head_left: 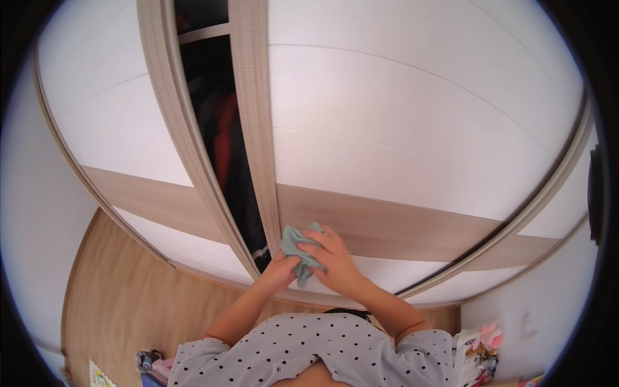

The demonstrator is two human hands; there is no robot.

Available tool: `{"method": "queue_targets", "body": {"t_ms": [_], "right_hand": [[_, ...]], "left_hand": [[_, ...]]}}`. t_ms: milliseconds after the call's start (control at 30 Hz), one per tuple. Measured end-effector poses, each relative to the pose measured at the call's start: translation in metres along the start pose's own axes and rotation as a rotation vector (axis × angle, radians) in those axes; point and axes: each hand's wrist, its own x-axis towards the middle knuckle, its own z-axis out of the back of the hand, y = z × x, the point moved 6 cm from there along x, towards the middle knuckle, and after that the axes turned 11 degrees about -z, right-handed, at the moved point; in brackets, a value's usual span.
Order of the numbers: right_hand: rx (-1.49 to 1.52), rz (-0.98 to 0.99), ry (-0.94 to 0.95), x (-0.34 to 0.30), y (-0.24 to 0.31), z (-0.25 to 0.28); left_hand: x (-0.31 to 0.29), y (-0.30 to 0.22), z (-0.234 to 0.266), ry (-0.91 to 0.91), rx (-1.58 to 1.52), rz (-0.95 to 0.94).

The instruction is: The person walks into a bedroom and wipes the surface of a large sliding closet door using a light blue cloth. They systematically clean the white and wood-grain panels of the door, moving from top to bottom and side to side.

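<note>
A crumpled pale green cloth (292,239) is held between my two hands, in front of the lower part of a wardrobe. My left hand (278,273) grips its lower left side, close to the wood-toned edge of a sliding door. From the right, my right hand (335,261) has its fingers curled over the cloth. Behind them stands the big white door (400,116) with a wood-toned band (387,222) across it. Left of that door a dark gap (222,129) shows hanging clothes, one of them red.
Another white door panel (129,122) is at the left, beyond the gap. Wooden flooring (122,284) runs along the lower left. Folded items (155,367) lie at the bottom left, and a pile of mixed things with something pink (490,335) stands at the lower right by the wall.
</note>
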Motion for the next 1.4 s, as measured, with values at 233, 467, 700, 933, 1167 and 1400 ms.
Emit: {"method": "queue_targets", "body": {"t_ms": [233,467,700,933,1167,1400], "right_hand": [[-0.094,0.038,-0.67,0.065,0.0,0.214],[-0.652,0.427,-1.049,0.179,0.047,0.307],[-0.665,0.529,-0.455,0.095,-0.036,0.095],[-0.078,-0.065,0.352,-0.008,-0.079,0.034],[-0.59,0.209,-1.138,0.115,0.019,0.379],[-0.766,0.348,-0.727,0.107,-0.052,0.237]], "left_hand": [[0.021,-0.164,-0.009,-0.221,0.654,-1.062],[0.083,-0.207,-0.023,-0.152,0.75,-1.264],[0.089,-0.198,-0.033,-0.21,0.796,-1.26],[0.107,-0.185,-0.022,-0.257,0.93,-1.311],[0.095,-0.192,-0.014,-0.422,1.029,-1.343],[0.096,-0.189,-0.023,-0.484,1.061,-1.344]]}}
